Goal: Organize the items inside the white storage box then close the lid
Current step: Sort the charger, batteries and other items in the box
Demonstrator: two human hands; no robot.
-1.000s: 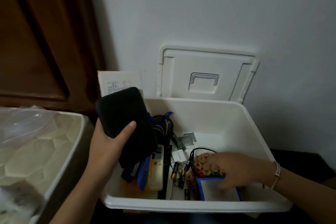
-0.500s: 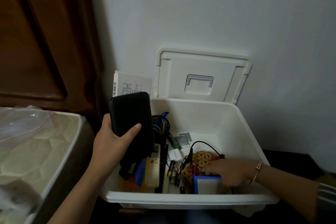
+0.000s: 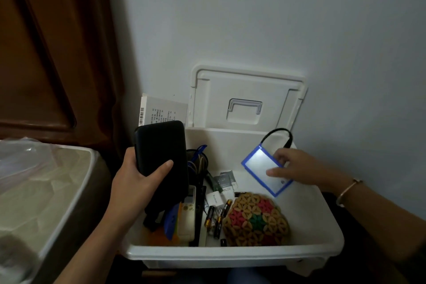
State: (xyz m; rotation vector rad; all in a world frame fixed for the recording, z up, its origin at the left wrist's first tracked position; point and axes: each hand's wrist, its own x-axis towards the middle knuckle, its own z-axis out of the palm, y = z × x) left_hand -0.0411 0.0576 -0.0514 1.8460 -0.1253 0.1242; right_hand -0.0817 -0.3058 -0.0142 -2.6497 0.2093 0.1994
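The white storage box (image 3: 322, 226) stands open against the wall, its lid (image 3: 246, 99) leaning upright behind it. My left hand (image 3: 136, 182) grips a black pouch (image 3: 161, 154) above the box's left side. My right hand (image 3: 299, 168) holds a white card with a blue rim (image 3: 265, 168), lifted over the box's right half; a black cable (image 3: 281, 134) loops up from it. Inside the box lie a round beaded mat (image 3: 255, 221), several batteries (image 3: 216, 217), a remote (image 3: 187, 212), a white charger (image 3: 214, 198), small packets (image 3: 224, 180) and tangled cords (image 3: 198, 161).
A white printed carton (image 3: 161, 110) leans on the wall left of the lid. A pale quilted surface with clear plastic (image 3: 34, 187) sits at the left. Brown wooden furniture (image 3: 46, 53) fills the upper left. The box's right floor (image 3: 304, 214) is bare.
My right hand has lifted the blue-rimmed card from the box's front, off the beaded mat, up toward the back right, cable trailing. The left hand still holds the pouch.
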